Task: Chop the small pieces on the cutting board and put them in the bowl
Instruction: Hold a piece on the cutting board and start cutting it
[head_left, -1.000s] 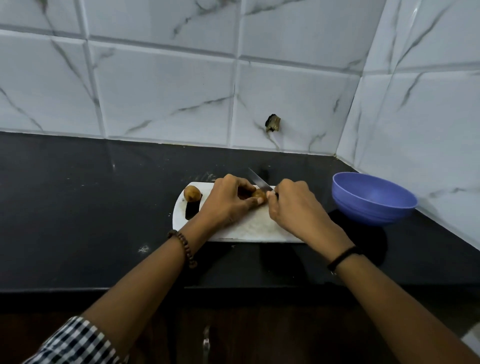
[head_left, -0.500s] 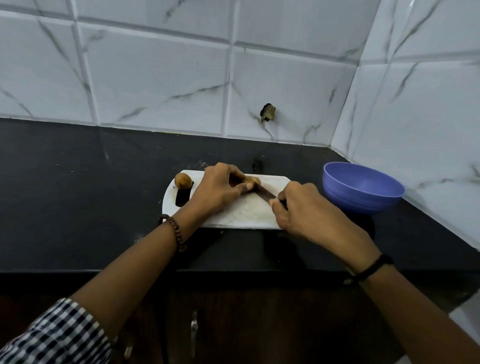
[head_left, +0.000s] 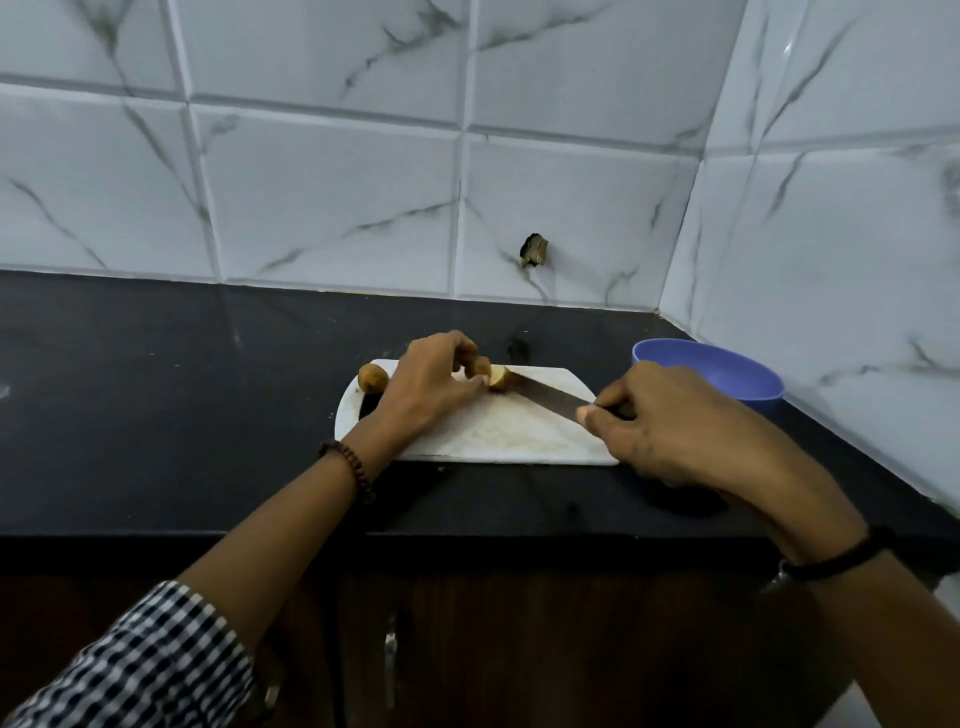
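Nearest the camera, a blue-and-white checked sleeve (head_left: 140, 670) covers the left upper forearm, above dark wooden cabinet fronts (head_left: 467, 649) with a metal handle. A brown beaded bracelet (head_left: 350, 467) circles the left wrist; a black band (head_left: 831, 561) circles the right. Both arms reach over the front edge of a matte black stone countertop (head_left: 156, 415), faintly scuffed. On it lies a white rectangular cutting board with rounded corners (head_left: 493, 441). The right hand (head_left: 670, 421) has its fingers curled tight round the handle of a steel-bladed knife (head_left: 550, 397), the blade angled left, tip at a small tan cut piece (head_left: 497, 376). The left hand (head_left: 431, 387) pinches that piece between fingertips and thumb against the board. A whole round brown piece (head_left: 371, 376) sits at the board's far-left corner. Right of the board stands a blue plastic bowl (head_left: 727, 374), apart from it. Behind, white marble-veined tiled walls (head_left: 337, 197) meet in a corner; one tile has a dark chipped hole (head_left: 534, 250).
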